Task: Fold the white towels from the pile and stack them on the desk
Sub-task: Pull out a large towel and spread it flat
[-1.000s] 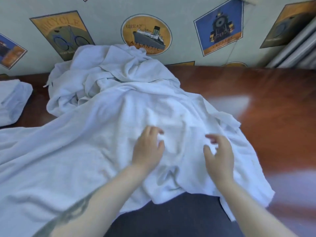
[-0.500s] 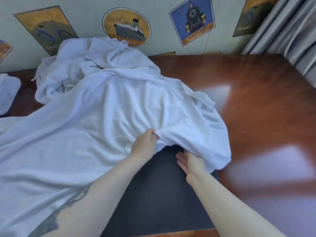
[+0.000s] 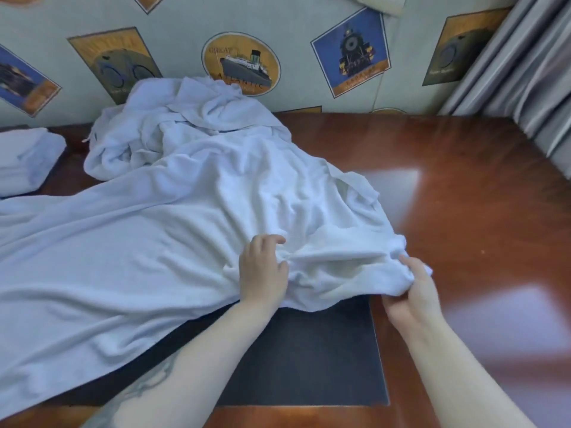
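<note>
White towel (image 3: 191, 242) spread over the table (image 3: 463, 186); left hand (image 3: 262, 270) bunches cloth under curled fingers (image 3: 272, 240), right hand (image 3: 414, 288) pinches its corner beside them.

Oval ship poster (image 3: 242, 63) on wall – "GREAT", "ATLANTIC" – other posters unreadable

Large white towel (image 3: 148, 242) runs off the left frame edge; its full extent is not visible. Folded towels (image 3: 24, 162), upper left, are cropped by the same edge. Right hand (image 3: 411, 291): fingertips buried in cloth. Towel pile (image 3: 185, 125) covers part of the ship poster (image 3: 241, 63). Poster lettering is blurred.
</note>
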A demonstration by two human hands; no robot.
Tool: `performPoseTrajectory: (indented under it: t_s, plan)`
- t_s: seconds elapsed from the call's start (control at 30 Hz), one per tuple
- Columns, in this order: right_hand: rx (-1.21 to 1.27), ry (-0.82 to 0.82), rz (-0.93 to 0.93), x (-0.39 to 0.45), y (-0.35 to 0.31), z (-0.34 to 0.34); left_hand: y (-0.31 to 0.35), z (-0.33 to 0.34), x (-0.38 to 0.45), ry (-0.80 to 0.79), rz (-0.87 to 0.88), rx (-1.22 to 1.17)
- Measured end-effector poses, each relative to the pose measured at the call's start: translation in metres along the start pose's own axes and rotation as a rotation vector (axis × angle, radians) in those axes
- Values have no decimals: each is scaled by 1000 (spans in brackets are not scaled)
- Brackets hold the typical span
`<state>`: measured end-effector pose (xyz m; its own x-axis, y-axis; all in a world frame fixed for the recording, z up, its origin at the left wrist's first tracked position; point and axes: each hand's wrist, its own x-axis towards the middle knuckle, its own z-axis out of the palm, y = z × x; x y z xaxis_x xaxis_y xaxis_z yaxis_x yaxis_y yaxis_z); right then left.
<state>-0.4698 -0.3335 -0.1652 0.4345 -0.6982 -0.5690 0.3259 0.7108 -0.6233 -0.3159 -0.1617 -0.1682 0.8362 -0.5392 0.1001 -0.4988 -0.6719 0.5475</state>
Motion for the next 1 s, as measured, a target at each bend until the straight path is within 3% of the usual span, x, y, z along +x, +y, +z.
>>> performPoseTrajectory:
  t_s: [0.07, 0.13, 0.23, 0.3, 0.37, 0.47, 0.57, 0.63, 0.73, 0.83, 0.9, 0.97, 1.0]
  plan:
    - [77, 71, -80, -2, -30, -20, 9, 17, -37, 147, 169, -51]
    - [90, 201, -168, -6, -53, -39, 16, 38, -71, -62, 257, -44]
    - [32, 476, -232, -8, -62, -64, 13, 62, -98, -412, 97, 132]
    - [9, 476, -161, -13, -44, -76, 8, 66, -100, -415, 70, 233]
    - [-133, 484, -38, -23, -14, -83, 4, 61, -100, -376, 153, 290]
    - [-352, 527, 54, -36, 25, -82, 10, 45, -101, -402, 143, 187]
    - [-400, 436, 120, -42, 43, -72, 12, 29, -102, -692, 127, 261]
    - [-420, 371, 183, -47, 52, -66, 6, 14, -106, -947, 263, 415]
    - [-472, 433, 51, -62, 63, -65, -11, -3, -114, -1137, 422, 465]
    - [-286, 533, -17, -82, 60, -74, -14, -10, -127, -1188, 299, 393]
    - [-75, 531, -1, -92, 54, -84, -11, -6, -132, -1214, 128, 344]
    - [-1, 433, 11, -100, 44, -92, -7, -4, -132, -1205, -43, 263]
    - [34, 353, 17, -105, 38, -94, -5, -2, -128, -1204, -11, 219]
